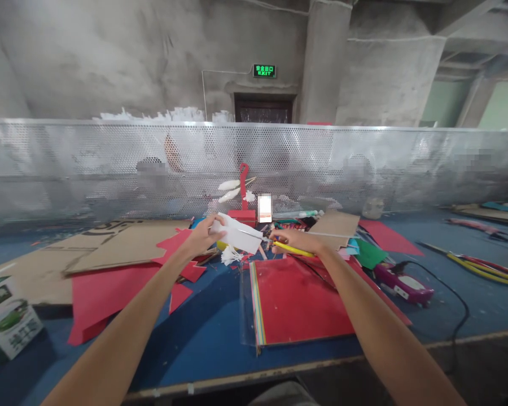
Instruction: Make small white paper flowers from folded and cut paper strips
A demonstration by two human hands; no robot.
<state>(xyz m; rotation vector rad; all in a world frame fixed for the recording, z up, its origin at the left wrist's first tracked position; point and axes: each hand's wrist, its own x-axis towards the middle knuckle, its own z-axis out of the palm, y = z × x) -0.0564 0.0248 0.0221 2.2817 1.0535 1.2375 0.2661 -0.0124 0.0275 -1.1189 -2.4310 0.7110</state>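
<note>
My left hand (204,234) is closed on the left end of a folded piece of white paper (238,235), held above the blue table (203,332). My right hand (291,239) grips yellow-handled scissors (292,248), with the blades meeting the paper's right edge. Small white paper scraps (230,256) lie under the paper.
A clear pack of coloured sheets with red on top (298,299) lies in front of me. Red paper (105,293) and cardboard (118,248) lie at left, a green and white box (6,316) at far left. A purple glue gun (402,282) with black cord sits right. A perforated metal screen (110,163) closes off the back.
</note>
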